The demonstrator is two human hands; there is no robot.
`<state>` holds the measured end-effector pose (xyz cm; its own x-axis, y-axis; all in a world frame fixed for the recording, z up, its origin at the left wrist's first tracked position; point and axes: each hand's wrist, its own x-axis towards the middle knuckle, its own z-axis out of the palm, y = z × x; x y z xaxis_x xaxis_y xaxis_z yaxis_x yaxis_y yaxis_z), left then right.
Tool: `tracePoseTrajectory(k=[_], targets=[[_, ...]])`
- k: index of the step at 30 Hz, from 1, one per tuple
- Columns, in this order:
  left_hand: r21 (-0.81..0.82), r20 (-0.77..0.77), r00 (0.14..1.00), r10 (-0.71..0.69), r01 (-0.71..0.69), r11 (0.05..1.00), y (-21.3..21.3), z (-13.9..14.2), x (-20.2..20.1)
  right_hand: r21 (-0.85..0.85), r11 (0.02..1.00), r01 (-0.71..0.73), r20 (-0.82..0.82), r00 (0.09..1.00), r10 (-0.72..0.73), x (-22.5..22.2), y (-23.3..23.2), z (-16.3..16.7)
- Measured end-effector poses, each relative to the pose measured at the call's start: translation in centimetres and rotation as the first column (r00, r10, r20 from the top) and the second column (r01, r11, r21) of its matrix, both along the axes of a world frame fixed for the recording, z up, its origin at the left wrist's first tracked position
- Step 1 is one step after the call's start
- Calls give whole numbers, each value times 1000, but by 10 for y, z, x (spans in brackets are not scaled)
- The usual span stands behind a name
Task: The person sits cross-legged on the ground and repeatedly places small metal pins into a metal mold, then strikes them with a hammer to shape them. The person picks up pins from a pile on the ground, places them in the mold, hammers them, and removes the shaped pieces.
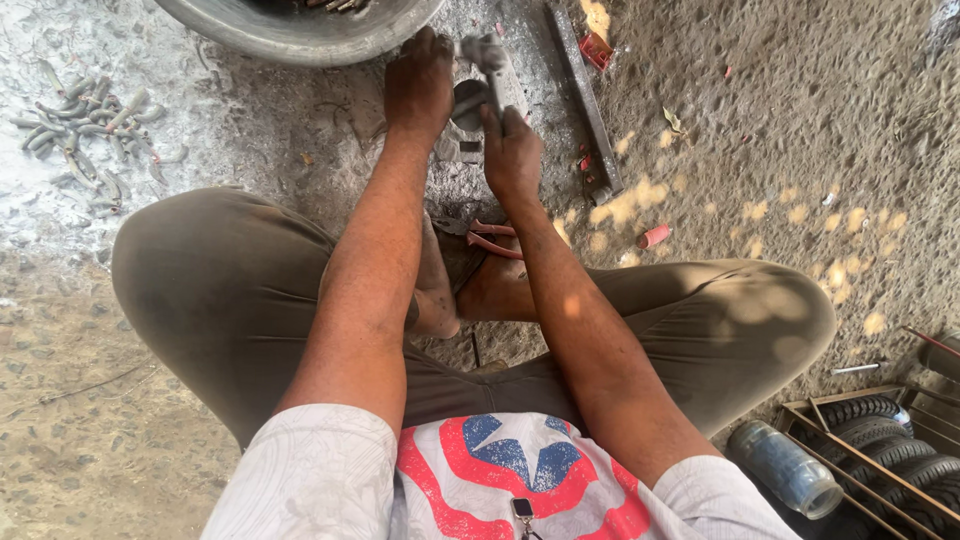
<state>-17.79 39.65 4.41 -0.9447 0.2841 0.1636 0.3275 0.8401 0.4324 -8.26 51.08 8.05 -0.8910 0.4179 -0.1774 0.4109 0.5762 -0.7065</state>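
Head view: person is sitting cross-legged on gritty, ash-dusted ground. Right hand point(512, 150) is wrapping its fingers tight around the handle of a dull grey metal hammer point(487, 62), head blurred, hanging just above a small round dark metal piece point(468, 102). Left hand point(418, 85) is pressing down just left of that round piece, fingers reaching toward it; can't tell whether they are pinching it or only steadying it. The piece is sitting on a flat grey block point(462, 175), ash-coated.

Relative to the block:
- beyond it, a wide grey metal basin point(300, 30), smooth curved rim
- far left, a heap of short curved grey metal bits point(90, 125)
- just right, a long flat rusty steel bar point(588, 100) lying on the dirt
- nearer the body, red-handled pliers point(490, 240) lying by the feet
- far right and nearer, a clear plastic bottle point(785, 465) beside ribbed black tyres point(890, 450) in a wire rack
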Motion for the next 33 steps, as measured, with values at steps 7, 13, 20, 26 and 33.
tracePoseTrajectory(k=[7,13,20,26,33], targets=[[48,18,1000,-17,16,999,4,-4,3,-420,845,331,140,944,-300,14,15,-9],[1,56,991,-119,119,993,5,6,5,-460,614,641,409,767,-494,47,24,-5],[70,135,983,-123,114,991,-2,30,20,117,966,231,512,819,-258,73,34,0],[-35,107,959,-261,266,963,4,74,35,337,938,-80,-49,994,102,56,31,53],[4,-37,961,-275,276,961,15,111,53,229,932,-282,-396,847,354,28,7,100]])
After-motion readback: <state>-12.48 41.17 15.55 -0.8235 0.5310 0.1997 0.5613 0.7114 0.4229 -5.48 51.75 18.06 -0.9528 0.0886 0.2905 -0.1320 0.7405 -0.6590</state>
